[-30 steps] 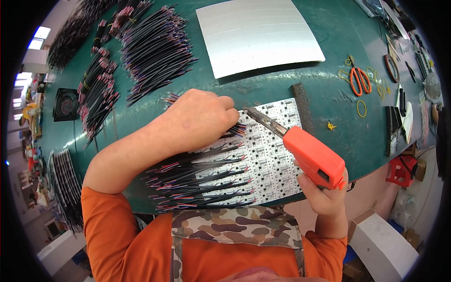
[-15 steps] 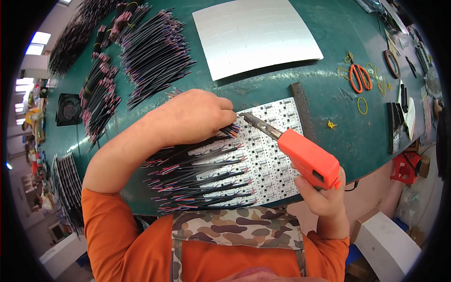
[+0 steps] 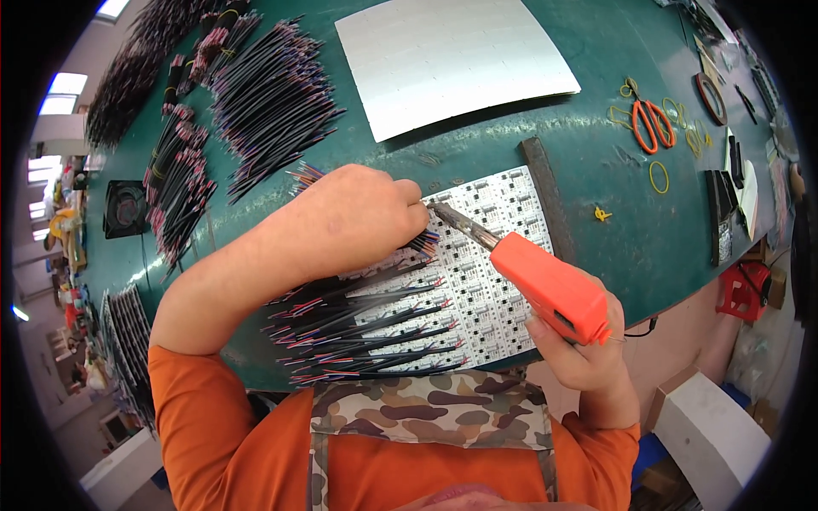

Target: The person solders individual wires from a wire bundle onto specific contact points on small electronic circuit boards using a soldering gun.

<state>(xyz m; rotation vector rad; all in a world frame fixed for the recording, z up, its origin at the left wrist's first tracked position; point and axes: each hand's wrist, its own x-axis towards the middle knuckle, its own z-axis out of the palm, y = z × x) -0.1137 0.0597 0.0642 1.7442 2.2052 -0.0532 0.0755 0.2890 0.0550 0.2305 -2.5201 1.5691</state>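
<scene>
My left hand [image 3: 362, 209] is closed around a bunch of short black cables [image 3: 423, 242], whose coloured stripped ends poke out beneath the fingers. It rests over the upper left part of a white circuit board panel [image 3: 498, 281] covered in repeated small components. In my right hand [image 3: 588, 362] is a red soldering gun [image 3: 550, 285], gripped from below. Its metal tip reaches the panel right beside my left fingertips; whether it touches a wire there is too small to tell. Rows of black cables [image 3: 400, 335] lie along the panel's left side, their ends on the board.
A dark bar [image 3: 550, 196] borders the panel's right edge. Beyond lies a stack of white panels [image 3: 456, 64]. Piles of black cables [image 3: 273, 102] and a black fan [image 3: 125, 209] are at left. Orange-handled scissors [image 3: 653, 126] and yellow bands [image 3: 659, 177] lie at right on the green table.
The soldering gun has shifted slightly left, its tip staying close to my left fingers. My left hand keeps its hold on the cables; the whole view has moved a little.
</scene>
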